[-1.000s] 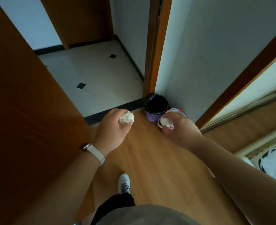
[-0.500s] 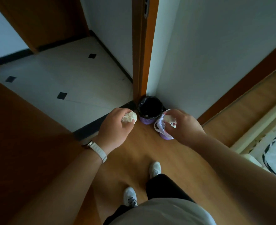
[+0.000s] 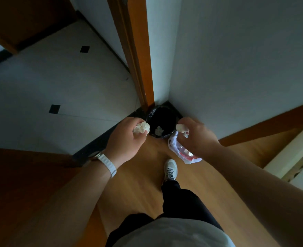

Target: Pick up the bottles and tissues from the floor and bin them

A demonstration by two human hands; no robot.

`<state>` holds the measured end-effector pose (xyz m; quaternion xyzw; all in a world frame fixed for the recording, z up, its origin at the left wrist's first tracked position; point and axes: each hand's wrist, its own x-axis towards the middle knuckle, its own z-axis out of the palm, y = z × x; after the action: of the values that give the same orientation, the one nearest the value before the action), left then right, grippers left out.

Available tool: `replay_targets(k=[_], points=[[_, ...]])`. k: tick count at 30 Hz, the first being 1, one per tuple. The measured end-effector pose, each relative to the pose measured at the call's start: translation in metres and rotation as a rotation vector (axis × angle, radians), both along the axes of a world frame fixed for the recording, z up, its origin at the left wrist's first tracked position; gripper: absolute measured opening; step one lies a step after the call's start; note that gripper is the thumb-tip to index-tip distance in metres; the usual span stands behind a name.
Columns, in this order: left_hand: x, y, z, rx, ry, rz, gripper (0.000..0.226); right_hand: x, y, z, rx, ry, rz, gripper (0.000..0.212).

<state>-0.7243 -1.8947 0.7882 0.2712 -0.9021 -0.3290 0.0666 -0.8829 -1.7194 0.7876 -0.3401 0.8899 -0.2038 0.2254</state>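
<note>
A small bin with a black liner (image 3: 162, 122) stands on the floor in the corner by the door frame, with a bit of white waste visible inside. My left hand (image 3: 124, 139) grips a crumpled white tissue (image 3: 141, 128) just left of the bin's rim. My right hand (image 3: 196, 138) holds another crumpled tissue (image 3: 181, 128) at the bin's right edge, together with a clear plastic bottle with a red label (image 3: 184, 154) that hangs below the hand.
An orange wooden door frame (image 3: 140, 59) rises behind the bin and a white wall (image 3: 236, 59) stands to the right. An open wooden door (image 3: 22, 184) is at the left. My foot in a white shoe (image 3: 170, 169) is on the wood floor. A bed edge (image 3: 293, 157) lies far right.
I have stepped closer to the bin, and both hands now flank its opening. The bottle in my right hand shows more plainly below the hand.
</note>
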Motion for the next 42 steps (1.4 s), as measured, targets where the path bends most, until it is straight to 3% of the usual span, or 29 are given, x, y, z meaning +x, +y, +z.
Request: replay_targets(k=[13, 21, 31, 38, 42], points=[[-0.139, -0.064, -0.109, 0.12, -0.179, 0.01, 0.03, -0.119, -0.065, -0.115, 0.082, -0.108, -0.034, 0.031], [-0.179, -0.099, -0.251, 0.209, -0.281, 0.008, 0.023, -0.149, -0.101, -0.243, 0.131, -0.176, -0.043, 0.025], [-0.218, -0.131, -0.459, 0.21, -0.334, -0.024, 0.019, -0.16, -0.129, -0.448, 0.232, -0.141, -0.072, 0.033], [-0.236, -0.13, -0.56, 0.154, -0.373, -0.063, 0.025, -0.169, -0.143, -0.545, 0.243, -0.075, -0.134, 0.043], [-0.239, -0.127, -0.584, 0.131, -0.33, -0.048, 0.029, -0.169, -0.141, -0.569, 0.206, -0.043, -0.118, 0.047]])
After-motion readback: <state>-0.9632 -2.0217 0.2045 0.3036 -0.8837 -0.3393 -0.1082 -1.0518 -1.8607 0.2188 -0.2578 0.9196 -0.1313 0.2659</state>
